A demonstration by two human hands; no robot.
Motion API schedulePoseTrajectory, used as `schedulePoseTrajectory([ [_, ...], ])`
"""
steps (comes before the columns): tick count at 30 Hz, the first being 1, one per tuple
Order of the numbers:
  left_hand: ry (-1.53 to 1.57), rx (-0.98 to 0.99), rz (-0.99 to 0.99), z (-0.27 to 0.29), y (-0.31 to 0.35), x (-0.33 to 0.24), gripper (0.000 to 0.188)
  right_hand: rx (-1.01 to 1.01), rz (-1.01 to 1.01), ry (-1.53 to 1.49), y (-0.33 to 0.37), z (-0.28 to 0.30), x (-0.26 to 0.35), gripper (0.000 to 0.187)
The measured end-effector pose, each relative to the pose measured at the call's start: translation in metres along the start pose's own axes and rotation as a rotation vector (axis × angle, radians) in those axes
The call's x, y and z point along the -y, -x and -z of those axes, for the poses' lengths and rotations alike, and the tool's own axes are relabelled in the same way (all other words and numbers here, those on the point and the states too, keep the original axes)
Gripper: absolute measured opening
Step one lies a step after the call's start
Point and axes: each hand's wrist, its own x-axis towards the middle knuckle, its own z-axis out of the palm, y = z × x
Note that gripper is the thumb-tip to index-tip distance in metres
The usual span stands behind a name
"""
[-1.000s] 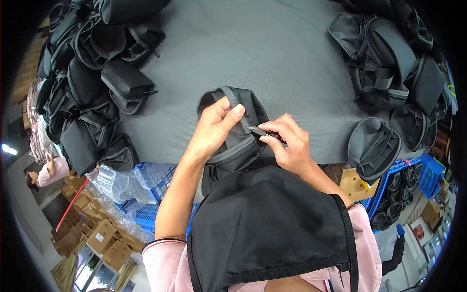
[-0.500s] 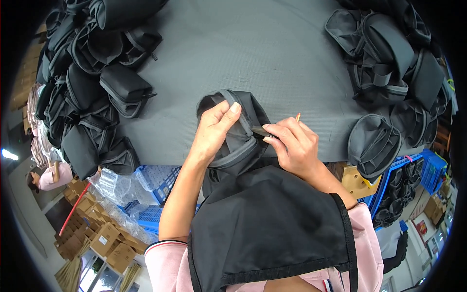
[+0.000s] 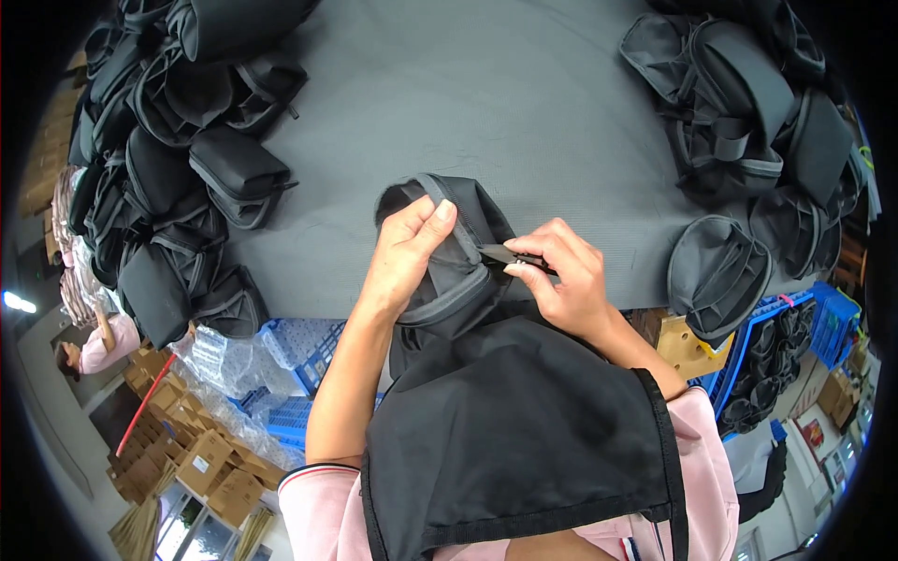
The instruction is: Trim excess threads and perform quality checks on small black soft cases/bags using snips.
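Note:
In front of me at the table's near edge, my left hand [image 3: 409,251] grips an unzipped black pouch [image 3: 490,208], its thumb on the grey-edged rim and its fingers inside the opening. My right hand [image 3: 567,279] is closed around small thread snips [image 3: 506,253] with dark metal blades and a black handle. The blade tips touch or nearly touch the zipper edge at the pouch's corner; exact contact is too small to tell. Part of the handle is hidden by my fingers. Below the pouch hangs my black apron [image 3: 514,421].
Piles of black pouches stand at the left [image 3: 168,201] and right [image 3: 739,103] of the grey table [image 3: 412,103]. Below its edge are blue crates [image 3: 304,351], bubble wrap [image 3: 224,374] and cardboard boxes [image 3: 210,467]. Another person [image 3: 105,346] is at far left.
My right hand has shifted slightly left and turned, showing more of the snips' blades and handle. My left hand and the pouch moved slightly left.

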Motion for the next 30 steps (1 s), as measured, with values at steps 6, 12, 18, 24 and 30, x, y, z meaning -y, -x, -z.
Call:
schedulePoseTrajectory([
  [6,0.039,-0.029,-0.002,0.0,0.003,-0.005,0.027,0.025,0.074,0.101,-0.005,-0.001,0.004,0.024],
  [12,0.12,-0.015,0.012,0.004,0.006,-0.003,0.026,0.055,-0.027,-0.083,-0.013,-0.012,0.011,0.019],
  [18,0.209,0.001,0.027,0.01,0.011,0.0,0.027,0.047,-0.666,-0.855,-0.015,-0.004,0.013,0.015],
  [24,0.236,-0.089,-0.036,-0.001,0.016,0.001,0.027,0.017,-0.11,-0.078,-0.003,-0.002,0.02,0.018],
  [30,0.204,-0.19,-0.175,-0.011,0.027,0.006,0.021,0.067,-0.184,0.01,0.002,0.004,0.029,0.023],
])
